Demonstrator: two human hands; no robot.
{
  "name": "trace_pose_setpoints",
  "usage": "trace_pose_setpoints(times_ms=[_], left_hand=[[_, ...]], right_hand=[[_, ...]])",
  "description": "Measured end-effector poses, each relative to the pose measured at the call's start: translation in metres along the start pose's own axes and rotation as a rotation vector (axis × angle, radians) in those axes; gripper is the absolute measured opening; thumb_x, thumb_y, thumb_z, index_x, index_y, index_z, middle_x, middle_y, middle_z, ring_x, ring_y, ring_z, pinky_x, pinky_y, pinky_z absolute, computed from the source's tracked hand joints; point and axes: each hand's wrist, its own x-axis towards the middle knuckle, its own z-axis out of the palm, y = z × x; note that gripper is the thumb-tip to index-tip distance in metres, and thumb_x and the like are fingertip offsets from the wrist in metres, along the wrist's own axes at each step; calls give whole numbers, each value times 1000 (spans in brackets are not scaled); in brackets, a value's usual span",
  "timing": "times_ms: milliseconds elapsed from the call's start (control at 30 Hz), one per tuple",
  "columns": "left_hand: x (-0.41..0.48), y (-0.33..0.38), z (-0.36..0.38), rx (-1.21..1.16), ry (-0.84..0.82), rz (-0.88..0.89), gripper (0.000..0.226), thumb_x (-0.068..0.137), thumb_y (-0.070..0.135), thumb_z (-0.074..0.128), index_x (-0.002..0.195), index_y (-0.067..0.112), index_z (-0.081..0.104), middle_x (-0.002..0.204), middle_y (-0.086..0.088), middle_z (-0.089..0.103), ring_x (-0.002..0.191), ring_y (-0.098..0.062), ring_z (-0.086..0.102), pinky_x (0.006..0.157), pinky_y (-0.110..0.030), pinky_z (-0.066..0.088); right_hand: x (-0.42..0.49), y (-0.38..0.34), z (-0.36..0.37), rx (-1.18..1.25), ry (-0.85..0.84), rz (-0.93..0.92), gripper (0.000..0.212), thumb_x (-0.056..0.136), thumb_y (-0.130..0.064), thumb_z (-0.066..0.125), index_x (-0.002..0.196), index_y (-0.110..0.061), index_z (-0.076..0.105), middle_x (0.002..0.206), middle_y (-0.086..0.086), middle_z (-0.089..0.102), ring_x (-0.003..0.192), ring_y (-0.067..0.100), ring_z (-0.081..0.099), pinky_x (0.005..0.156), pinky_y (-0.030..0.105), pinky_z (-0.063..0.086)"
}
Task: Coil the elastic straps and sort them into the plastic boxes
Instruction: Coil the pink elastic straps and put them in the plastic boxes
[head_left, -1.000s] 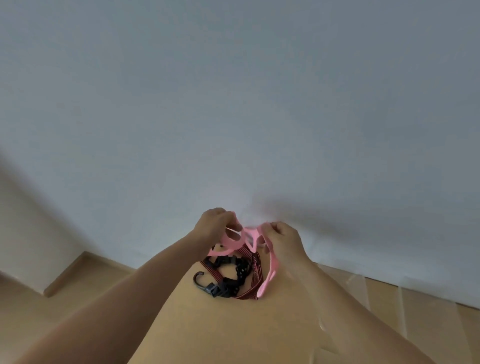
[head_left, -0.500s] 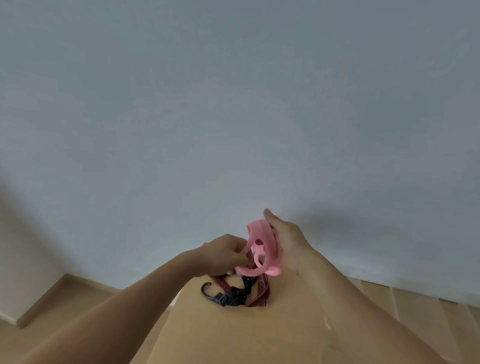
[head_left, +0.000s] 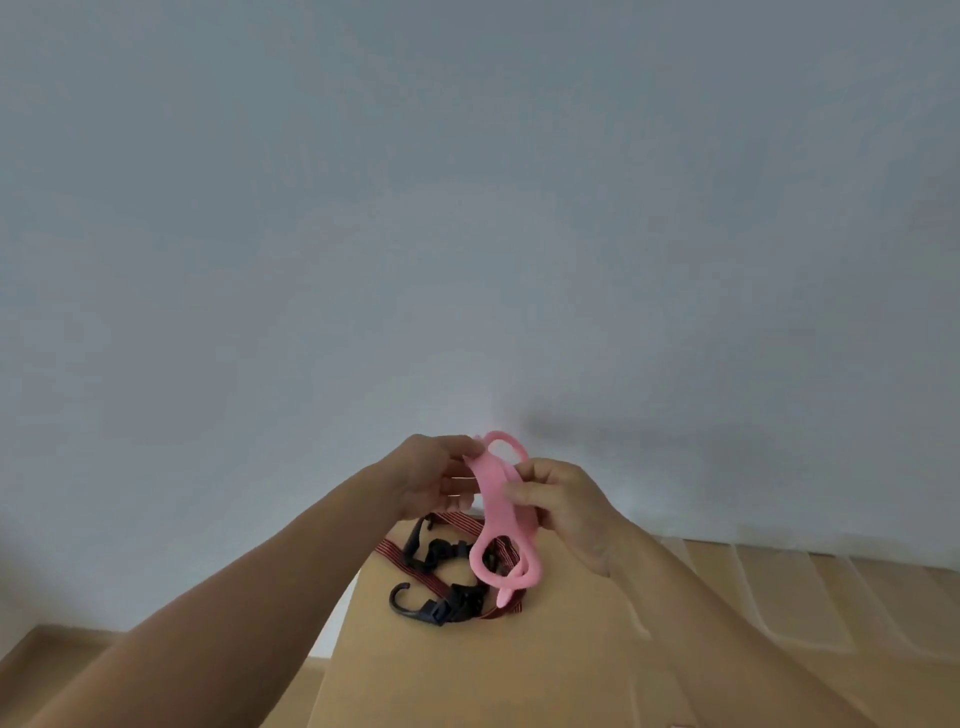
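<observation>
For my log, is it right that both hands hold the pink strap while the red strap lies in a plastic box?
No: the head view shows the left hand and right hand holding the pink strap, but the red strap lies on a brown surface.

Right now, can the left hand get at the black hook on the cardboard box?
Probably, as far as the path goes: the black hook lies uncovered near the left hand. But that hand is gripping the pink strap.

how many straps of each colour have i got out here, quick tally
pink strap: 1, pinched between the left hand and the right hand
red-striped strap: 1 tangle with black hooks on the brown surface; cannot tell if it holds more than one
total: 2
</observation>
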Motion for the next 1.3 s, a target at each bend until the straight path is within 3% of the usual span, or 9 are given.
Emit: trace_pose_setpoints(times_ms=[167,433,533,633,733,867,1067,1167,1300], left_hand=[[-7,23,-3,133,2,77,14,98,8,51,107,0,57,96,-25,73,81,-39,73,63,-37,57],[-10,46,-4,-21,45,262,21,95,8,48,105,-6,62,79,-13,75,70,-29,73,63,-35,58],[-14,48,-11,151,-53,298,24,92,1,59,115,-2,59,94,-13,73,79,-27,73,69,-35,58],[-14,44,-14,313,-106,396,27,90,-4,64,115,5,60,99,-12,75,87,-26,74,74,-33,60],[-13,44,-12,485,-14,496,17,87,6,71,104,9,68,89,-4,78,86,-21,75,82,-36,60],[-10,44,-6,846,155,641,5,86,23,73,82,21,73,82,3,74,76,-18,67,68,-27,52],[-8,40,-1,879,181,832,13,89,34,72,89,22,69,125,11,52,117,-11,48,92,-29,41],[-11,39,4,568,36,737,17,93,29,68,94,12,68,96,10,73,90,-8,65,78,-25,47],[-12,42,7,474,204,829,16,94,27,67,88,13,68,76,7,74,62,-3,63,56,-16,46]], right_hand=[[-4,3,-9,130,125,-17,18,87,-5,60,90,-12,77,88,10,72,81,22,62,70,34,48],[-5,-2,-8,190,337,-123,24,97,-9,56,114,-23,66,99,6,76,86,22,73,73,31,57],[-8,-5,-13,67,271,-121,39,98,-8,56,122,-38,60,98,7,76,89,27,73,78,37,60],[-10,-6,-16,-51,216,-122,44,94,4,56,127,-25,60,99,4,76,88,24,73,74,31,59],[-10,-11,-20,-122,306,-158,27,92,3,61,116,-8,68,91,0,77,86,18,74,71,21,56],[-7,-23,-22,-470,471,-244,13,87,-16,73,87,-30,72,99,-14,64,97,11,62,75,12,43],[-9,-28,-25,-440,543,-336,6,88,-21,73,90,-27,72,133,-17,44,123,3,42,97,24,36],[-14,-33,-22,-301,532,-373,18,91,-15,69,83,-31,69,94,-23,68,89,-1,61,76,18,44],[-22,-41,-20,-293,596,-397,19,90,-14,69,80,-30,69,76,-10,71,71,13,65,63,26,52]])
